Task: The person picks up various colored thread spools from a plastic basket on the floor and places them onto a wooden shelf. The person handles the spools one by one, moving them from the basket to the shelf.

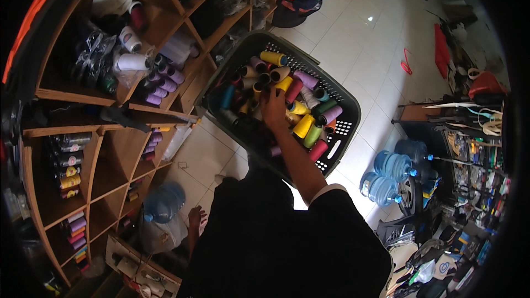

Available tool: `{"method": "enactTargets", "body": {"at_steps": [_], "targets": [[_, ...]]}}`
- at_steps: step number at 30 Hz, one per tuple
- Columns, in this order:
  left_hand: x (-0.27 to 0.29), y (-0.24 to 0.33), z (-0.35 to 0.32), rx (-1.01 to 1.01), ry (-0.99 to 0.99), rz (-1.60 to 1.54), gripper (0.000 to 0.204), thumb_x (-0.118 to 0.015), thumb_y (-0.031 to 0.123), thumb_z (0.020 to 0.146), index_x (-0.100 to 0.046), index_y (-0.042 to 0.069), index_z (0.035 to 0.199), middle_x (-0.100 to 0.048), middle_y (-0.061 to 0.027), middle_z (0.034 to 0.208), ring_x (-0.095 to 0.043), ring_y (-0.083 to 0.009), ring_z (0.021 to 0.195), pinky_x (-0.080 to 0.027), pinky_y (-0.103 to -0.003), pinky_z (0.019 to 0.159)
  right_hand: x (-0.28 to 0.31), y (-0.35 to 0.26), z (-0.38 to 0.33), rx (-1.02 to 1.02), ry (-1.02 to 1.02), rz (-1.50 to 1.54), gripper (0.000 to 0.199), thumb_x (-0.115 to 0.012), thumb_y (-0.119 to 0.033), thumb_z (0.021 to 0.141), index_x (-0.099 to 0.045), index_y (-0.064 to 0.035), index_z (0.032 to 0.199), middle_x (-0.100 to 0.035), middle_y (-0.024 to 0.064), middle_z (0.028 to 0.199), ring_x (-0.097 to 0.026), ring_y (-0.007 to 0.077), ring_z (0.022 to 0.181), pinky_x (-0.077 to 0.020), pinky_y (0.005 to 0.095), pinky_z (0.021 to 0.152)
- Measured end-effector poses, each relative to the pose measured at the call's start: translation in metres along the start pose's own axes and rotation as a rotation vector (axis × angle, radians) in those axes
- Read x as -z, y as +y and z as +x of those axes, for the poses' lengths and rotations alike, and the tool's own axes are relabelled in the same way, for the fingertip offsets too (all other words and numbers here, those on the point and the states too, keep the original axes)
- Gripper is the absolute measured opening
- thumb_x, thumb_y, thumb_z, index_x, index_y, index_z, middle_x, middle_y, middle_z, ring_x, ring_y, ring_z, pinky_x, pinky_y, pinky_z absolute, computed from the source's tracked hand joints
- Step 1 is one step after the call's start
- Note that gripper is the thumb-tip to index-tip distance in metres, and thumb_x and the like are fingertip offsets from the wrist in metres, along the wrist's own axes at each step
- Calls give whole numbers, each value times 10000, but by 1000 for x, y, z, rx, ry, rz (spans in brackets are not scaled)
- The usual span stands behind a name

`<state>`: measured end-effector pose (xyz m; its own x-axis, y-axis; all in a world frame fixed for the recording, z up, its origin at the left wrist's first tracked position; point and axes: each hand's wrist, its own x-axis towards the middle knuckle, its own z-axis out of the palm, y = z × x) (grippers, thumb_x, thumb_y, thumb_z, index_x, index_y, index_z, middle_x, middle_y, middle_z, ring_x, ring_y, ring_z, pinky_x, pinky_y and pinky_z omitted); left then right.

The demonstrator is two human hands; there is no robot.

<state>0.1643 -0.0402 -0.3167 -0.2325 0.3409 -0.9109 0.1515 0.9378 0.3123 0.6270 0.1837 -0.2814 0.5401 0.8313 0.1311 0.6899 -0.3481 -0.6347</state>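
A dark green plastic basket (346, 111) with perforated walls holds many cones of thread in yellow, purple, red, green, blue and other colours. My right hand (273, 111) reaches down into it, fingers curled around the near end of a yellow thread cone (284, 84); the hand hides part of the grip. Beside those fingers lie a dark red cone (294, 90) and a light purple cone (306, 79). My left hand (197, 218) hangs low at my side, holding nothing, its fingers loosely apart. Near it is a blue water jug (164, 203).
Wooden shelves (113, 172) with thread cones in their compartments run along the left. A dark bag with red handles (298, 4) stands beyond the basket. Several blue water jugs (393, 165) rest on the tiled floor (353, 44) at right, near cluttered racks (477, 160).
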Motion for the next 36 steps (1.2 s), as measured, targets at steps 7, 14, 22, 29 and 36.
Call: {"method": "enactTargets", "body": {"at_steps": [7,14,22,29,36], "targets": [[-10,-2,-17,32,40,-2,264,-559,327,881,-527,118,1040,-580,-33,830,-598,-173,729,-458,-330,625,-17,16,7,-29,-42,-7,270,-655,-200,790,-583,-5,961,-490,221,1018,-554,376,898,-474,443,781],[17,-105,19,-150,-76,190,316,-546,278,892,-552,0,1044,-611,-93,834,-603,-216,722,-475,-334,632,-19,27,-66,-78,-43,107,226,-702,-189,756,-593,-5,830,-504,176,936,-562,314,830,-468,387,723],[19,-103,20,-47,-75,-116,282,-563,288,875,-545,66,1048,-591,-49,802,-586,-190,703,-450,-329,605,-47,63,-111,-31,-405,264,192,-717,-150,729,-624,-37,853,-535,169,978,-586,325,878,-473,405,801],[-8,-13,-36,60,81,-117,285,-549,350,875,-519,131,1055,-574,-32,901,-594,-180,822,-452,-371,693,-28,50,-77,-52,185,117,379,-709,-193,750,-539,1,1027,-573,185,946,-565,335,940,-458,407,821],[-11,-27,-35,64,-13,-109,261,-549,338,874,-519,140,1041,-563,-19,864,-581,-167,823,-442,-370,680,-18,66,-2,-776,338,-19,552,-722,-400,735,-490,2,1033,-640,164,815,-638,357,763,-493,442,717]]}}
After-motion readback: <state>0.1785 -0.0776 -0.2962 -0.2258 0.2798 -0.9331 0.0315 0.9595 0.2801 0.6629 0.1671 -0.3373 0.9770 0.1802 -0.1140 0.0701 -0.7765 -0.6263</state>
